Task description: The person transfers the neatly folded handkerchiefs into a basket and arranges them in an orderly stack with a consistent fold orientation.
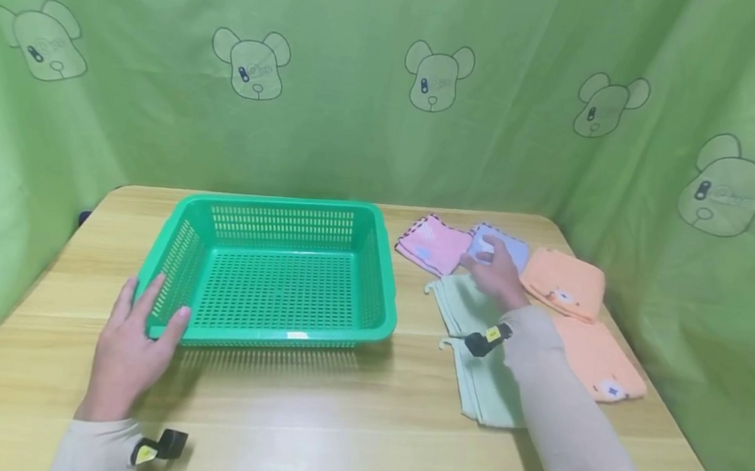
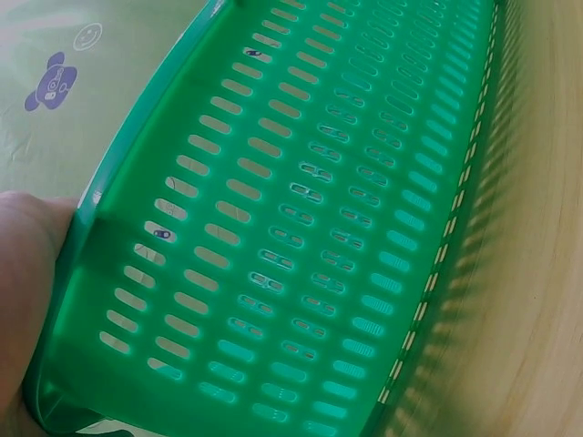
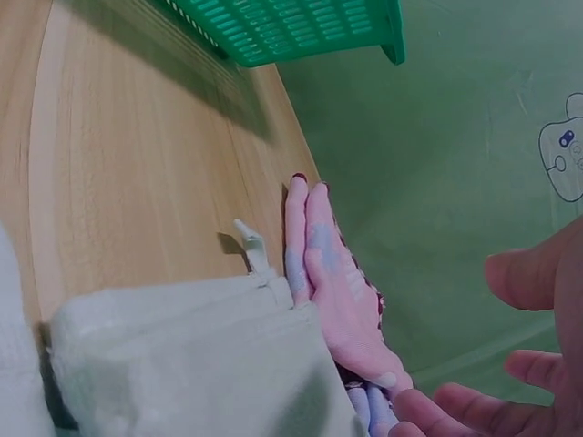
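Observation:
My left hand (image 1: 134, 352) rests at the near left corner of a green plastic basket (image 1: 384, 304), its fingers spread and touching the rim. In the left wrist view, part of that hand shows beside the slotted basket wall (image 2: 196, 259). My right hand (image 1: 498, 271) hovers above a folded lavender-blue cloth (image 1: 519, 251), partly covering it. Its thumb and fingers are apart, with nothing held. Left of it lies a folded pink cloth (image 1: 433, 245) with a dark patterned edge. Two pale green cloths with loops (image 1: 462, 304) lie nearer, partly under the right forearm.
Two folded orange cloths (image 1: 565, 282) lie at the right side, the nearer one partly behind the sleeve. Everything stands on a wooden table (image 1: 304, 433). A green curtain (image 1: 338, 148) with bear-like outlines surrounds its back and sides.

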### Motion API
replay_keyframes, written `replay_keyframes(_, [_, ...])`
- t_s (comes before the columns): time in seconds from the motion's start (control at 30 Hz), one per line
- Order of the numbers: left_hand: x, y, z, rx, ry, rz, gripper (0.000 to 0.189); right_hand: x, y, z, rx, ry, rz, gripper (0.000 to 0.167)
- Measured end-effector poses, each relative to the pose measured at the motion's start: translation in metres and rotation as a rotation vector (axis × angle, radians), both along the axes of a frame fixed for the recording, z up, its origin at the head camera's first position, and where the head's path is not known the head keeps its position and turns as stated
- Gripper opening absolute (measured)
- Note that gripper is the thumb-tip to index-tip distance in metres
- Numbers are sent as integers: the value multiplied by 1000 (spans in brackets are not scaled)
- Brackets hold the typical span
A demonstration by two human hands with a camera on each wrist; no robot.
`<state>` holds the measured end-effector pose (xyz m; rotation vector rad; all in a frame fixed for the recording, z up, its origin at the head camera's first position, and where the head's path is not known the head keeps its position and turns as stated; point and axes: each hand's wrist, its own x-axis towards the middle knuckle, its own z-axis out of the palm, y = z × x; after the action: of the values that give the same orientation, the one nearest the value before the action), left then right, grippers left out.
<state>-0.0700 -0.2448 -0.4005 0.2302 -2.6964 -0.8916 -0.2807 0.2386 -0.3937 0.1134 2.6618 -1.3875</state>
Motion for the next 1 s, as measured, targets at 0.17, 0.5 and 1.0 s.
replay_keyframes(0.17, [0, 0, -1, 3, -6, -2, 69, -5, 1, -3, 34, -16, 2, 79])
replay_keyframes(0.5, [-1, -1, 0, 16, -17, 4, 69, -11, -2, -8, 70, -17, 2, 80])
replay_keyframes(1.0, [-1, 0, 0, 23, -15, 2, 69, -17, -6, -20, 53, -4, -2, 76])
